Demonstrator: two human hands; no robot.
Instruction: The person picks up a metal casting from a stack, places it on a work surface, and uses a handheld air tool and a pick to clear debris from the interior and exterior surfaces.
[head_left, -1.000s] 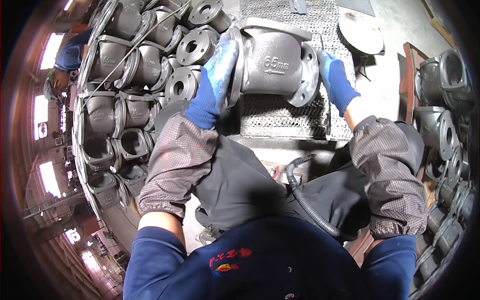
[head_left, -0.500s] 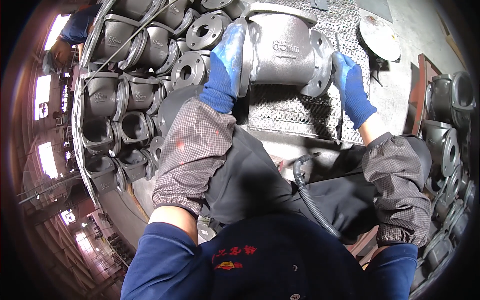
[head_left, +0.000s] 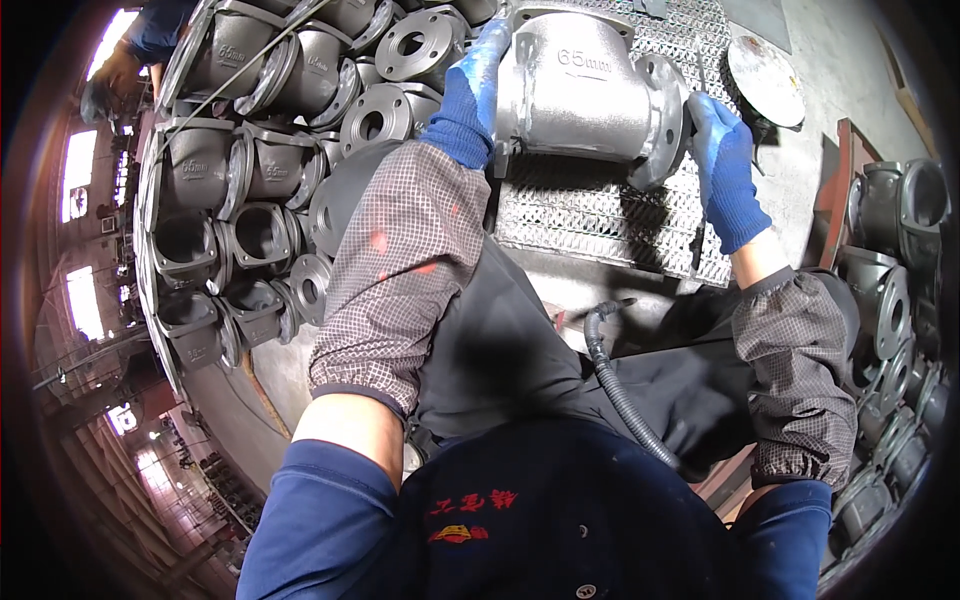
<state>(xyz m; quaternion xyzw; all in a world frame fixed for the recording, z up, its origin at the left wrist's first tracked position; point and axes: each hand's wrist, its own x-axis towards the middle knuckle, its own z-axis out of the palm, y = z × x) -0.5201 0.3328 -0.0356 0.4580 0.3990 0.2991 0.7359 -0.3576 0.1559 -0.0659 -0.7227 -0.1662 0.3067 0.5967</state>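
A grey cast-metal valve body (head_left: pixel 585 105) with flanged ends lies crosswise over a metal grate (head_left: pixel 590 215). Raised marks show on its upper side. My left hand (head_left: pixel 474 98), in a blue coated glove, grips the flange at its left end; most of the fingertips are behind the metal. At the opposite end my right hand (head_left: pixel 722 165), gloved alike, is closed against the rim of the round right flange (head_left: pixel 668 120), its fingers partly hidden behind it. Whether the casting rests on the grate or is slightly lifted, I cannot tell.
Several similar castings (head_left: pixel 195 170) are stacked at the left; more castings (head_left: pixel 890 300) stand at the right. A corrugated hose (head_left: pixel 625 395) crosses near my legs. A pale round disc (head_left: pixel 765 80) is at the far right. Another person's dark sleeve (head_left: pixel 160 30) shows far left.
The valve body has turned about its length, so its raised marks have moved away from me. It has also shifted slightly right, with both hands still on it.
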